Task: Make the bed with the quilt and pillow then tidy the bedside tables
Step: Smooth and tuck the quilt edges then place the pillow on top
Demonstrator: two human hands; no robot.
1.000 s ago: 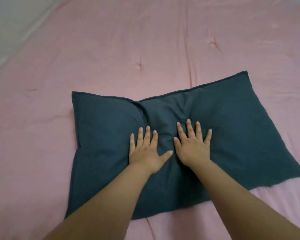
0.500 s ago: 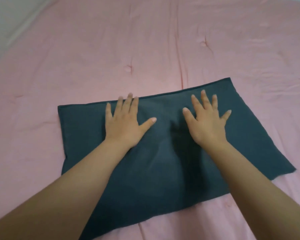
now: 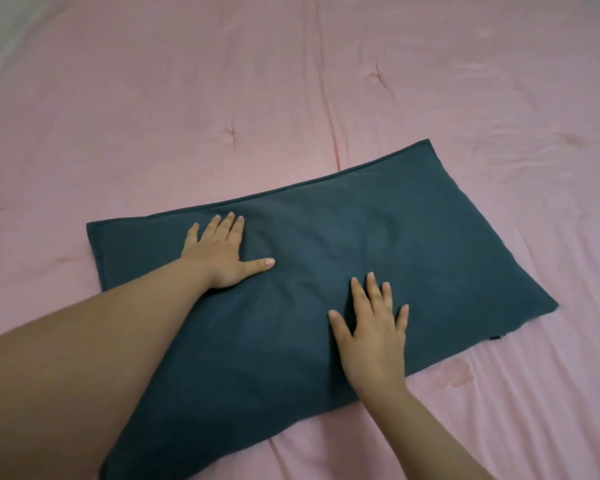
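Centre dent of 1 s ago gone: pillow (image 3: 326, 289) now flat on quilt (image 3: 291, 98). Left hand (image 3: 219, 258) slid far-left, right hand (image 3: 374, 334) nearer; both spread, pressing, grasping nothing. Smoothing nearly done.

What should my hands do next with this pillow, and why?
Probably sweep the right hand outward toward the pillow's right end. Both palms lie flat and open on it; the left hand sits near the left end, the right nearer the middle, so the right side looks unsmoothed. The pillow already lies flat on the quilt.
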